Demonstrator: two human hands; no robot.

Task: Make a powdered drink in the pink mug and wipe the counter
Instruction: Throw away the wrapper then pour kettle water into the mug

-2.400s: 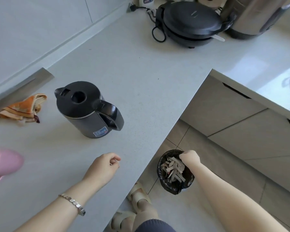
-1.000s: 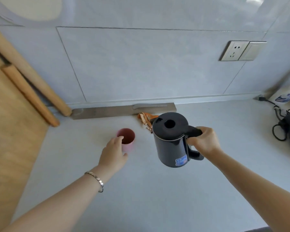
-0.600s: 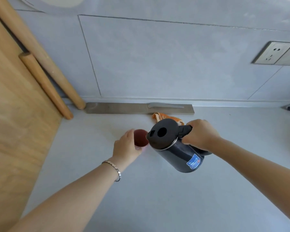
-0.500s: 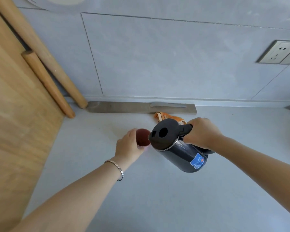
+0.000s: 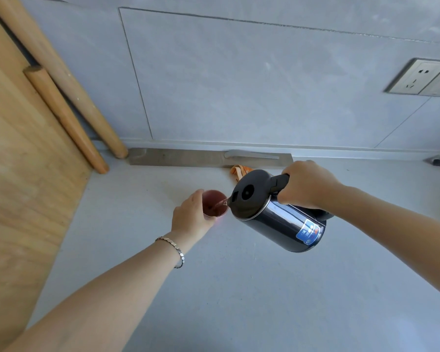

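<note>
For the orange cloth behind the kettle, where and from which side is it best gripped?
Probably at the bunched fold of the orange cloth, coming from above and the left: the tilted kettle and right hand cover its right side, and the wall strip blocks behind.

I see a pale grey tiled wall [image 5: 252, 80] with a socket plate [image 5: 421, 78] at right, a light surface [image 5: 252, 288] below, and wooden boarding [image 5: 18, 186], possibly a door, at left.

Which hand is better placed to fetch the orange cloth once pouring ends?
Right, probably. The right hand grips the kettle beside the cloth; the left hand steadies the mug, farther away.
</note>
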